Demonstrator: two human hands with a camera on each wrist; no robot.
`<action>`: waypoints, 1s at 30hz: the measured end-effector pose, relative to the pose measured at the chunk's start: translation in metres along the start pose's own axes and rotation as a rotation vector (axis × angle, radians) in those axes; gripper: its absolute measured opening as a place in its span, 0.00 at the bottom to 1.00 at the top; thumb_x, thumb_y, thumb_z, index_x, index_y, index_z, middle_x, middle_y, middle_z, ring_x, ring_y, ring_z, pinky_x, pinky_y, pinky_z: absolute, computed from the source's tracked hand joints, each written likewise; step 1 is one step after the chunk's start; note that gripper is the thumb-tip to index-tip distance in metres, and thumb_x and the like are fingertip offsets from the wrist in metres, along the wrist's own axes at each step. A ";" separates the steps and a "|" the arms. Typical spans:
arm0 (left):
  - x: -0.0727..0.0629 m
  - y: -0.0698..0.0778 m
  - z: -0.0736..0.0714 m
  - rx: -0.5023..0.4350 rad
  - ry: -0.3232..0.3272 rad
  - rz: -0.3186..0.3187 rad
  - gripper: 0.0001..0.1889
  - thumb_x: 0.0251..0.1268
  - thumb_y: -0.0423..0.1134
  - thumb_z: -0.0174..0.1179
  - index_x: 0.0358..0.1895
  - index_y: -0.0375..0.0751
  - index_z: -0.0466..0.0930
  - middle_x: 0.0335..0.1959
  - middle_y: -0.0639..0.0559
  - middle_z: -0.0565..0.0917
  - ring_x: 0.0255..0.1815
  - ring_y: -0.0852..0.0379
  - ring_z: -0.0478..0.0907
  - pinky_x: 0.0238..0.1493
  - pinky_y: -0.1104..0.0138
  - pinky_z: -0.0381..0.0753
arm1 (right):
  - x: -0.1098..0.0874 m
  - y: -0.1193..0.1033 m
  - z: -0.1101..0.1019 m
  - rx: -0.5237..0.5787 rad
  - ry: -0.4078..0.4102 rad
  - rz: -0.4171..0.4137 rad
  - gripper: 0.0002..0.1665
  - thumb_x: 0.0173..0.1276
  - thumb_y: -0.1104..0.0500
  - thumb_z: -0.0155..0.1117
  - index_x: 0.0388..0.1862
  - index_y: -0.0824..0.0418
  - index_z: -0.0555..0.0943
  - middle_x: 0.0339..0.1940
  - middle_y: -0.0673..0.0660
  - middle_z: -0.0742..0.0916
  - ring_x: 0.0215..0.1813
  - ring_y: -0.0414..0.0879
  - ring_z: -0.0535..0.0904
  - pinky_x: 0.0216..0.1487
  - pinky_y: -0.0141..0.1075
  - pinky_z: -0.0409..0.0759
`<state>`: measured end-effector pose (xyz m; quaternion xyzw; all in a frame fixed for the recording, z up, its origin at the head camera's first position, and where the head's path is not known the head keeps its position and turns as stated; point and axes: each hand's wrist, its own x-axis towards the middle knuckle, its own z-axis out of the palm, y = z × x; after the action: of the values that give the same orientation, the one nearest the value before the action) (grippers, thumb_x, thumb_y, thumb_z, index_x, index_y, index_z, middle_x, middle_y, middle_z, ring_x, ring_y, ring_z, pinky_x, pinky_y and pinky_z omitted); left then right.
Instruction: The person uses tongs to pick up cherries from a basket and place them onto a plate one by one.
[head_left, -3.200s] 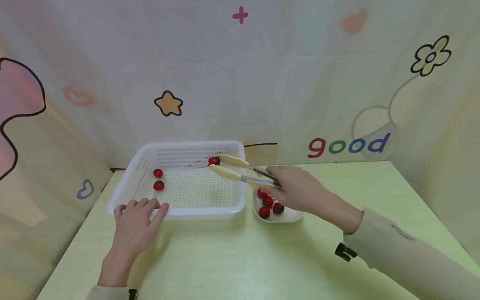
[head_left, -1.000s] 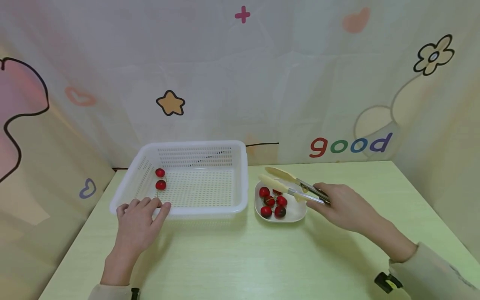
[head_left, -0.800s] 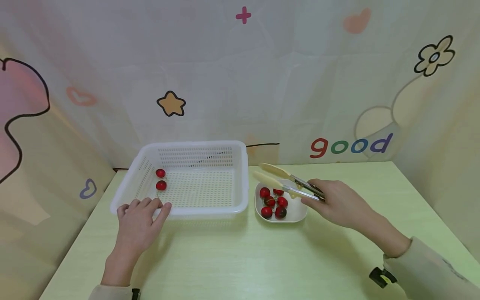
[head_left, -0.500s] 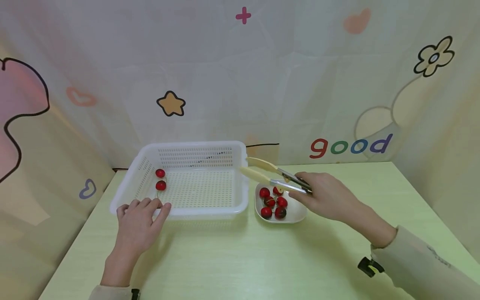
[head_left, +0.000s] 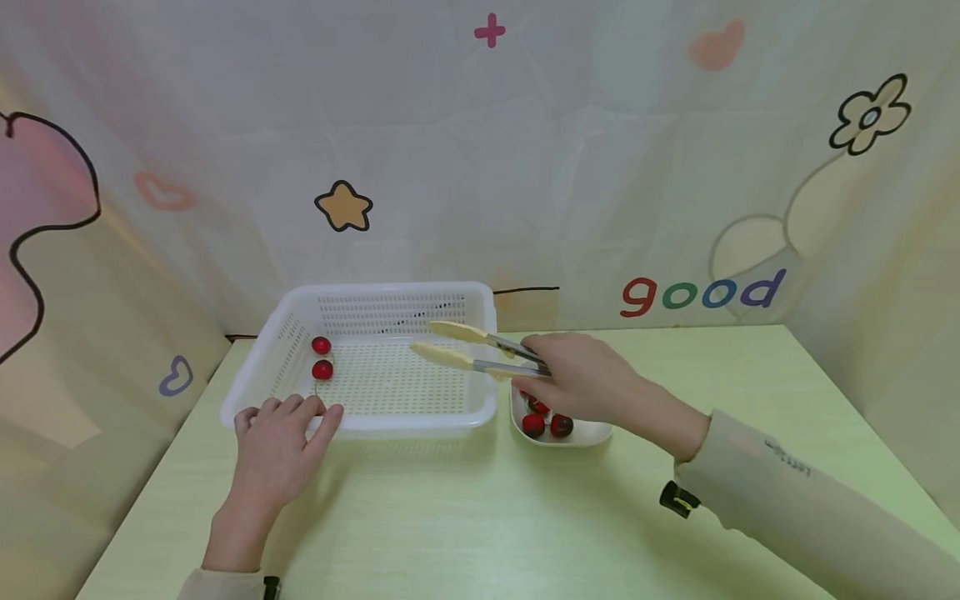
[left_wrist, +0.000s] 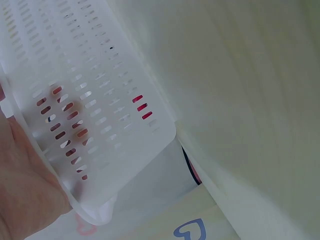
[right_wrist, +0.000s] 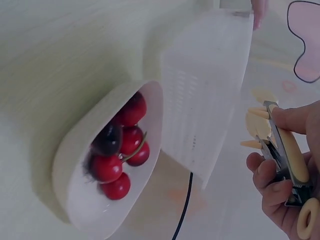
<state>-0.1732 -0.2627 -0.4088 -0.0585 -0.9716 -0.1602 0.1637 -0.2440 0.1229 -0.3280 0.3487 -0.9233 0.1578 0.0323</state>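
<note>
In the head view, my left hand (head_left: 277, 454) holds the near rim of a white perforated plastic basket (head_left: 420, 422), its fingers hooked over the edge. Through the holes in the left wrist view those fingers show inside the wall. Two red cherries, a farther cherry (head_left: 322, 345) and a nearer cherry (head_left: 322, 369), lie at the basket's left side. My right hand (head_left: 588, 379) grips metal tongs (head_left: 447, 357) with cream tips. The tips are parted over the basket's right half, with nothing between them. Beneath that hand stands a small white dish (head_left: 596, 433) with several cherries (right_wrist: 106, 168), partly hidden in the head view.
Basket and dish stand side by side on a pale green table (head_left: 465, 517). A patterned curtain (head_left: 585, 167) hangs close behind the basket and down both sides.
Earlier the tongs held a cherry over the basket; that cherry now lies in the dish. The tongs went right over the dish, then swung back left over the basket. My left hand stayed put.
</note>
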 end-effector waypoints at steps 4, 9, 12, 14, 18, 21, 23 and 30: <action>0.000 0.000 -0.001 0.003 -0.009 -0.006 0.24 0.81 0.59 0.46 0.40 0.43 0.82 0.37 0.50 0.82 0.45 0.38 0.74 0.56 0.36 0.56 | 0.016 -0.012 0.003 -0.042 -0.013 -0.040 0.18 0.72 0.46 0.68 0.42 0.59 0.78 0.24 0.47 0.75 0.24 0.41 0.69 0.21 0.34 0.67; 0.001 -0.001 -0.001 0.006 -0.013 -0.007 0.24 0.81 0.59 0.46 0.39 0.44 0.82 0.36 0.51 0.82 0.45 0.39 0.74 0.56 0.36 0.56 | 0.034 -0.026 0.006 -0.071 -0.027 -0.076 0.18 0.73 0.45 0.67 0.41 0.59 0.78 0.23 0.47 0.77 0.22 0.41 0.70 0.20 0.33 0.67; 0.001 -0.001 0.000 0.004 -0.012 -0.009 0.24 0.81 0.60 0.46 0.39 0.45 0.82 0.35 0.51 0.81 0.44 0.39 0.73 0.57 0.36 0.56 | 0.046 -0.032 0.009 -0.087 -0.043 -0.082 0.20 0.73 0.44 0.67 0.45 0.60 0.79 0.27 0.48 0.81 0.22 0.41 0.71 0.19 0.32 0.66; 0.001 -0.002 0.000 0.003 -0.012 -0.010 0.24 0.81 0.60 0.46 0.39 0.45 0.81 0.35 0.52 0.81 0.44 0.39 0.73 0.57 0.36 0.56 | 0.054 -0.036 0.012 -0.101 -0.064 -0.071 0.21 0.73 0.43 0.67 0.47 0.60 0.80 0.31 0.49 0.83 0.23 0.41 0.72 0.18 0.32 0.65; 0.001 -0.001 -0.001 0.003 -0.009 -0.012 0.24 0.81 0.59 0.46 0.39 0.45 0.81 0.35 0.51 0.81 0.44 0.39 0.73 0.56 0.36 0.56 | 0.070 -0.042 0.019 -0.102 -0.109 -0.041 0.21 0.74 0.42 0.66 0.47 0.59 0.80 0.33 0.49 0.84 0.24 0.42 0.74 0.18 0.32 0.66; 0.001 0.000 -0.001 0.001 -0.009 -0.012 0.24 0.81 0.59 0.47 0.38 0.45 0.81 0.36 0.50 0.82 0.44 0.39 0.73 0.56 0.36 0.56 | 0.080 -0.046 0.024 -0.100 -0.132 -0.022 0.20 0.74 0.41 0.65 0.45 0.58 0.80 0.31 0.49 0.83 0.25 0.42 0.74 0.19 0.32 0.67; 0.001 -0.001 -0.001 0.000 -0.011 -0.014 0.24 0.81 0.59 0.47 0.38 0.45 0.81 0.36 0.50 0.82 0.44 0.39 0.73 0.56 0.35 0.56 | 0.087 -0.049 0.028 -0.090 -0.147 -0.017 0.19 0.74 0.42 0.65 0.44 0.57 0.80 0.30 0.48 0.82 0.25 0.42 0.74 0.21 0.32 0.68; 0.001 -0.001 0.000 0.001 -0.003 -0.010 0.23 0.81 0.59 0.47 0.38 0.45 0.81 0.35 0.51 0.81 0.44 0.39 0.74 0.57 0.35 0.56 | 0.106 -0.056 0.039 -0.075 -0.183 -0.023 0.18 0.75 0.43 0.64 0.38 0.57 0.78 0.26 0.49 0.81 0.25 0.42 0.73 0.23 0.34 0.70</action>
<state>-0.1742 -0.2640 -0.4087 -0.0539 -0.9722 -0.1606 0.1615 -0.2859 0.0037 -0.3323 0.3709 -0.9235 0.0902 -0.0375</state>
